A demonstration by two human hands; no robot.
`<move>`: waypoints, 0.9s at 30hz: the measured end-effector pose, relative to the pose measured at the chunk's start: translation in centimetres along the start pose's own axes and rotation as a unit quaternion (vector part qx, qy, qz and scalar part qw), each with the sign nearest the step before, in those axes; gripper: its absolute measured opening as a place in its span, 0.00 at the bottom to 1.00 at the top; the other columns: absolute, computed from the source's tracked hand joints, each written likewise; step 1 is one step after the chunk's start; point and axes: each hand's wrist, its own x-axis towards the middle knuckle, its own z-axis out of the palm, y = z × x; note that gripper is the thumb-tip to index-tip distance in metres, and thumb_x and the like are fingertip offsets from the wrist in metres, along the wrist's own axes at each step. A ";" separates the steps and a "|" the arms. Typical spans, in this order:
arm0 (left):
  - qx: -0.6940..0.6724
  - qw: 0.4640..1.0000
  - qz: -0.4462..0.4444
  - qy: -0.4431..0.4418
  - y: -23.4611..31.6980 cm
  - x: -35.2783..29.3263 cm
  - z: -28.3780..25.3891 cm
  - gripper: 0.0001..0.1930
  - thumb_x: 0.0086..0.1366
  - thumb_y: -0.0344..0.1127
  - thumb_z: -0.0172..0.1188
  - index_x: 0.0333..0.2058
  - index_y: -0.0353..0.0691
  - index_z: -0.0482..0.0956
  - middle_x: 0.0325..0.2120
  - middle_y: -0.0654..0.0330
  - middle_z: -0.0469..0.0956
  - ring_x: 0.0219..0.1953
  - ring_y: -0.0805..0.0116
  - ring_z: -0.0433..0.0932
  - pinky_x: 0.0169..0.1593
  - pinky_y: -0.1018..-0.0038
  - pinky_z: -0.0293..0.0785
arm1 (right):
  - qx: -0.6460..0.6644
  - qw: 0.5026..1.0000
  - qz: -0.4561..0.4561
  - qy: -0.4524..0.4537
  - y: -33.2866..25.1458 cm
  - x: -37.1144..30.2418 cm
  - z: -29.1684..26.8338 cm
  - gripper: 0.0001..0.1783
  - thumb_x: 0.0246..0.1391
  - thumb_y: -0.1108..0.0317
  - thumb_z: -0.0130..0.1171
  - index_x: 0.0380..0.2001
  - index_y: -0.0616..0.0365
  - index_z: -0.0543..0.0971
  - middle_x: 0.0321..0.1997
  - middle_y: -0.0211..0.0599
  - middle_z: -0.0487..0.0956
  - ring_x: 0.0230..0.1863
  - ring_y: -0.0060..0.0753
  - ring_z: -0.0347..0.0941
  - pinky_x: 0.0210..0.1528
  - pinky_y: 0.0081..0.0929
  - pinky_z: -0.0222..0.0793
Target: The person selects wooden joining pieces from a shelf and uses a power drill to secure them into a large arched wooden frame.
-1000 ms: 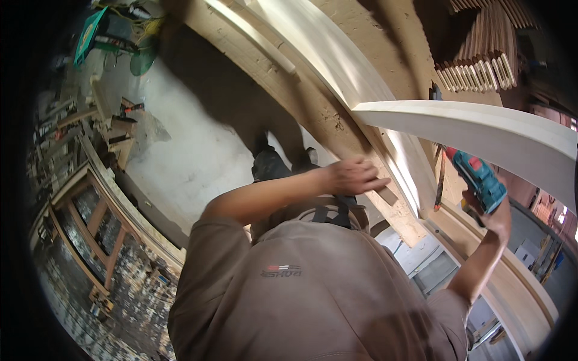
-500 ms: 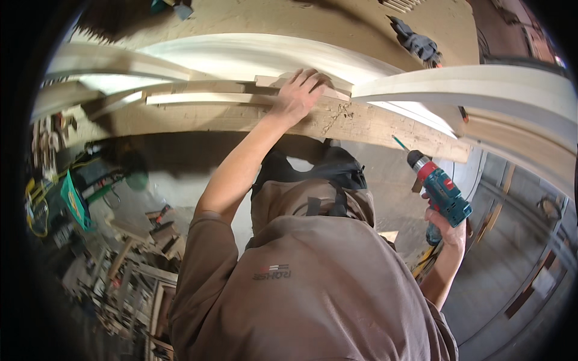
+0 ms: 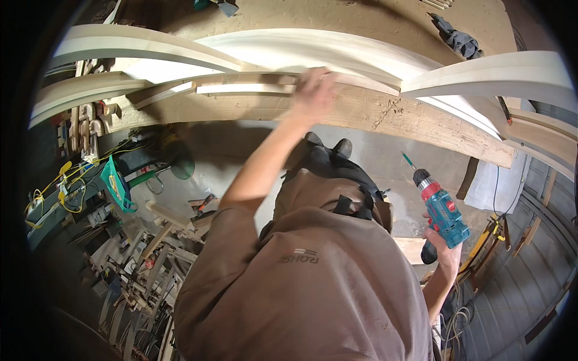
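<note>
My right hand (image 3: 444, 245) grips a teal and black cordless drill (image 3: 447, 212) with a red collar. Its thin greenish bit (image 3: 409, 160) points up and left, apart from the wood. My left hand (image 3: 315, 95) reaches over the front edge of a long pale timber frame and is blurred by motion. It is at a thin wooden strip (image 3: 367, 83) running along the frame; whether its fingers hold the strip cannot be made out. A narrow pale batten (image 3: 247, 89) lies left of that hand, above a broad rough plank (image 3: 241, 108).
Curved white timbers (image 3: 481, 75) rise at the right and a similar one (image 3: 138, 49) at the left. Grey gloves (image 3: 460, 43) lie on the workbench (image 3: 361, 15) beyond. Wood offcuts (image 3: 150, 253) and clamps cover the lower left. A cable (image 3: 460, 322) coils at the lower right.
The view has shifted, so the bench and frame appear farther right. My left hand, earlier resting spread on the strip, is now blurred. The drill stays in my right hand.
</note>
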 end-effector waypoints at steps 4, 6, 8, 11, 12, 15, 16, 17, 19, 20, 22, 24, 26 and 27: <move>0.127 0.987 -0.026 -0.096 -6.9 -5.0 -5.5 0.19 0.56 0.40 0.64 0.47 0.45 0.77 0.48 0.59 0.72 0.50 0.57 0.70 0.52 0.62 0.69 | 0.043 0.999 0.010 -0.006 1.7 0.8 -0.2 0.21 0.38 0.78 0.61 0.41 0.62 0.80 0.35 0.30 0.79 0.32 0.19 0.71 0.36 0.22 0.69; 0.132 0.982 -0.025 -0.136 -8.9 -5.1 -6.7 0.20 0.55 0.37 0.63 0.48 0.44 0.77 0.47 0.58 0.73 0.51 0.55 0.71 0.53 0.59 0.68 | 0.052 0.999 0.010 -0.005 1.7 0.8 0.0 0.20 0.38 0.77 0.61 0.41 0.62 0.80 0.35 0.30 0.79 0.32 0.19 0.72 0.35 0.22 0.70; 0.134 0.978 -0.015 -0.157 -11.3 -5.1 -6.5 0.20 0.55 0.33 0.63 0.48 0.44 0.76 0.46 0.56 0.74 0.50 0.53 0.72 0.53 0.60 0.69 | 0.038 0.999 0.030 0.000 1.4 1.0 0.0 0.19 0.39 0.77 0.61 0.40 0.62 0.80 0.35 0.31 0.79 0.31 0.19 0.72 0.34 0.22 0.70; 0.108 0.971 0.035 -0.212 -12.1 -4.7 -6.7 0.23 0.53 0.24 0.57 0.50 0.44 0.76 0.45 0.54 0.75 0.45 0.51 0.74 0.49 0.60 0.72 | 0.024 1.000 -0.002 -0.008 2.6 1.3 -0.1 0.23 0.38 0.78 0.59 0.44 0.64 0.77 0.39 0.37 0.80 0.28 0.23 0.74 0.32 0.24 0.73; 0.083 0.972 0.082 -0.204 -11.4 -4.6 -7.2 0.27 0.53 0.21 0.55 0.53 0.45 0.74 0.44 0.52 0.74 0.44 0.50 0.73 0.48 0.59 0.72 | 0.022 1.000 -0.007 -0.003 3.0 1.1 0.0 0.23 0.38 0.79 0.59 0.44 0.64 0.77 0.39 0.37 0.80 0.28 0.23 0.74 0.32 0.24 0.73; 0.020 0.968 0.137 -0.209 -6.6 -3.5 -9.4 0.31 0.56 0.23 0.55 0.61 0.49 0.68 0.39 0.49 0.71 0.42 0.48 0.73 0.44 0.59 0.74 | 0.079 0.996 0.005 0.042 2.0 0.0 1.7 0.20 0.37 0.79 0.60 0.41 0.64 0.79 0.37 0.35 0.80 0.29 0.22 0.74 0.32 0.24 0.73; -0.005 0.968 0.128 -0.217 -4.9 -3.0 -9.9 0.31 0.58 0.25 0.55 0.61 0.51 0.67 0.39 0.49 0.70 0.42 0.48 0.74 0.43 0.58 0.74 | 0.088 0.995 0.004 0.047 1.7 -0.1 2.2 0.20 0.37 0.79 0.60 0.40 0.64 0.79 0.36 0.34 0.80 0.29 0.22 0.74 0.32 0.24 0.73; -0.016 0.967 0.111 -0.229 -3.4 -2.0 -9.8 0.30 0.59 0.26 0.56 0.61 0.51 0.67 0.39 0.49 0.70 0.42 0.48 0.74 0.42 0.58 0.74 | 0.110 0.992 0.024 0.057 0.5 -0.3 2.9 0.19 0.37 0.79 0.60 0.39 0.63 0.81 0.35 0.33 0.80 0.29 0.21 0.74 0.33 0.23 0.73; -0.034 0.964 0.074 -0.255 -0.7 -0.4 -10.2 0.29 0.61 0.29 0.57 0.61 0.53 0.66 0.39 0.51 0.70 0.42 0.49 0.74 0.41 0.58 0.75 | 0.061 0.997 0.012 0.044 1.6 0.0 3.8 0.19 0.38 0.79 0.60 0.39 0.62 0.81 0.35 0.32 0.80 0.29 0.21 0.74 0.33 0.23 0.73; -0.031 0.961 0.064 -0.267 0.1 0.6 -10.2 0.28 0.61 0.30 0.57 0.61 0.53 0.67 0.40 0.51 0.70 0.42 0.49 0.74 0.42 0.59 0.76 | 0.037 0.999 0.008 0.038 2.0 -0.1 4.7 0.19 0.38 0.79 0.60 0.40 0.62 0.81 0.35 0.32 0.80 0.29 0.21 0.74 0.34 0.22 0.73; -0.019 0.957 0.042 -0.287 1.1 3.7 -9.3 0.26 0.62 0.33 0.58 0.60 0.53 0.68 0.41 0.52 0.70 0.42 0.50 0.74 0.42 0.60 0.76 | 0.068 0.997 0.017 0.028 1.8 -0.1 6.4 0.18 0.41 0.78 0.62 0.41 0.61 0.80 0.33 0.27 0.79 0.32 0.17 0.72 0.36 0.21 0.71; -0.013 0.957 0.052 -0.287 1.3 6.8 -8.2 0.23 0.62 0.36 0.59 0.57 0.52 0.70 0.41 0.53 0.71 0.44 0.51 0.74 0.44 0.60 0.76 | 0.059 0.997 -0.018 0.045 2.3 -0.2 8.2 0.18 0.41 0.77 0.61 0.41 0.61 0.81 0.34 0.28 0.79 0.32 0.18 0.73 0.34 0.22 0.71; 0.000 0.958 0.070 -0.276 0.9 9.0 -6.5 0.20 0.62 0.39 0.58 0.54 0.51 0.73 0.42 0.54 0.73 0.45 0.53 0.75 0.45 0.61 0.76 | 0.047 0.998 -0.012 0.041 2.3 -0.7 9.0 0.19 0.41 0.77 0.61 0.42 0.61 0.80 0.35 0.27 0.79 0.33 0.16 0.71 0.36 0.21 0.71; 0.014 0.960 0.085 -0.265 0.5 9.8 -5.5 0.19 0.63 0.40 0.58 0.53 0.50 0.73 0.43 0.55 0.73 0.46 0.53 0.75 0.46 0.61 0.76 | 0.044 0.998 -0.004 0.043 2.3 -0.9 9.5 0.19 0.41 0.77 0.62 0.42 0.61 0.80 0.36 0.27 0.80 0.33 0.15 0.71 0.37 0.20 0.70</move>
